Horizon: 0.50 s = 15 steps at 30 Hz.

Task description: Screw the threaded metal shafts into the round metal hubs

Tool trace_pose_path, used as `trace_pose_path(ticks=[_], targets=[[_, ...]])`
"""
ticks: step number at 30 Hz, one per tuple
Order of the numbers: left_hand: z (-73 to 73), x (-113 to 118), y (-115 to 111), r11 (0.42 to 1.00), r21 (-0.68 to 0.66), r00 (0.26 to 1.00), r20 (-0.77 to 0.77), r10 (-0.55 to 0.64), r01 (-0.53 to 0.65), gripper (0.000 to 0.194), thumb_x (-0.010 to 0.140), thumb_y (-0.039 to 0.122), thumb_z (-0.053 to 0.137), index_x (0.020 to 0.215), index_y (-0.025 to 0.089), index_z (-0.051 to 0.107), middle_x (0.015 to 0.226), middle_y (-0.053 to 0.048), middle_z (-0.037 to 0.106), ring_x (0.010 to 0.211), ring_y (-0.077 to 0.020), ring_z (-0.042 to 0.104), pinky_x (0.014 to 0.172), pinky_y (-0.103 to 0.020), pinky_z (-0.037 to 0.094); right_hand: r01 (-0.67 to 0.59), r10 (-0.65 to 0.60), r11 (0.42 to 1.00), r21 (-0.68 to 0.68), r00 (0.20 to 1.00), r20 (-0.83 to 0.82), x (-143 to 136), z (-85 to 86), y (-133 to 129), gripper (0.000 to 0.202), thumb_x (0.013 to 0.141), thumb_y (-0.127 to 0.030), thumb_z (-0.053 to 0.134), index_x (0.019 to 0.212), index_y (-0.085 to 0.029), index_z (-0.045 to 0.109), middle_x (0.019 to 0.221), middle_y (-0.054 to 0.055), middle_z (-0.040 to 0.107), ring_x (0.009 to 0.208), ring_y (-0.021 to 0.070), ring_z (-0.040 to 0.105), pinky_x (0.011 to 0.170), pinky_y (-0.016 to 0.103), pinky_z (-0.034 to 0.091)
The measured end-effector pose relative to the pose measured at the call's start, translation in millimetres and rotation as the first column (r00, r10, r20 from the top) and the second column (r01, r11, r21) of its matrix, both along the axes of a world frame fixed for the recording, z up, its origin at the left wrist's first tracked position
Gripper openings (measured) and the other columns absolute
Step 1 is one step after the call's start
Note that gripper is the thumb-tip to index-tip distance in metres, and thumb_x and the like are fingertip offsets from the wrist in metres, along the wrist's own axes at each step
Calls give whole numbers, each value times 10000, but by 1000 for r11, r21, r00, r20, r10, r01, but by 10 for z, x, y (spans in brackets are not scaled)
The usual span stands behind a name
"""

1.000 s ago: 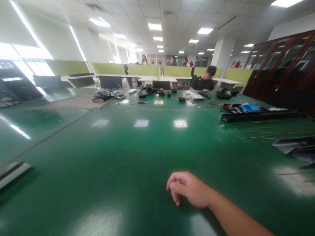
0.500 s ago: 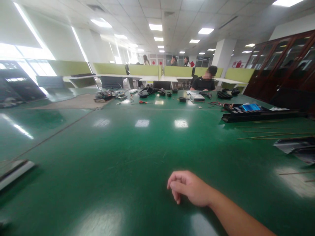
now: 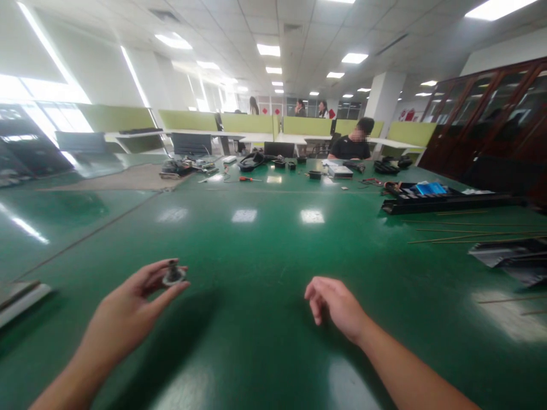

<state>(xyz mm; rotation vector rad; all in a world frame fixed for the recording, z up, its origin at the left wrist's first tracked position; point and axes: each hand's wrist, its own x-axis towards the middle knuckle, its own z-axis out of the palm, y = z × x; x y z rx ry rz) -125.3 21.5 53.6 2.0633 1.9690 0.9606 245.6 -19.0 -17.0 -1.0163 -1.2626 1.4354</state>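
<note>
My left hand [image 3: 126, 307] grips a small part [image 3: 173, 276] between thumb and fingers, above the table. The part has a pale round rim and a dark upright stub in its middle; its exact kind is not clear. My right hand [image 3: 335, 304] hovers over the green tabletop [image 3: 252, 319], its fingers loosely bent and a little apart. Nothing shows in it. Some of its fingertips and the palm side are turned away from view.
A white-edged flat object [image 3: 25, 302] lies at the left edge. On the right are thin rods [image 3: 465, 230], a long black tray [image 3: 448, 204] and dark curved pieces [image 3: 508, 256]. Farther back lie an orange-handled screwdriver [image 3: 247, 179] and several black parts. A person [image 3: 352, 145] sits beyond.
My left hand has come into view from the lower left, holding the small round part. My right hand has moved slightly up and to the right.
</note>
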Motion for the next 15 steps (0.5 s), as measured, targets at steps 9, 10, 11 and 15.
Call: trace_pose_path(ticks=[9, 10, 11, 15], targets=[[-288, 1390, 21, 754, -86, 757, 131, -640, 652, 366, 856, 265, 678, 1221, 254, 644, 1098, -51, 698, 998, -223, 662, 932, -375, 540, 82, -87, 996, 46, 987, 137, -30, -43, -26, 300, 861, -278, 642, 1127, -183, 543, 763, -38, 585, 553, 111, 550, 544, 238, 419], [-316, 1456, 15, 736, -85, 740, 128, -660, 672, 378, 851, 233, 683, 1225, 256, 637, 1081, -48, 691, 984, -216, 656, 921, -366, 538, 77, -87, 995, 69, 981, 171, -40, -42, -43, 330, 837, -215, 643, 1150, -193, 539, 797, -34, 586, 589, 114, 559, 563, 238, 430], [-345, 1497, 9, 726, -80, 729, 132, -671, 683, 388, 847, 207, 685, 1228, 254, 628, 1075, -48, 685, 979, -213, 651, 914, -360, 534, 73, -94, 992, 103, 972, 216, -48, -39, -59, 363, 816, -162, 641, 1163, -201, 542, 816, -29, 593, 625, 117, 564, 588, 239, 439], [-470, 1469, -12, 723, -59, 718, 194, -668, 688, 359, 848, 178, 673, 1193, 247, 603, 1081, -40, 665, 990, -204, 634, 899, -339, 513, 40, -94, 988, 152, 926, 365, -69, -37, -106, 449, 782, -74, 631, 1198, -225, 553, 876, -12, 627, 668, 121, 587, 632, 248, 465]])
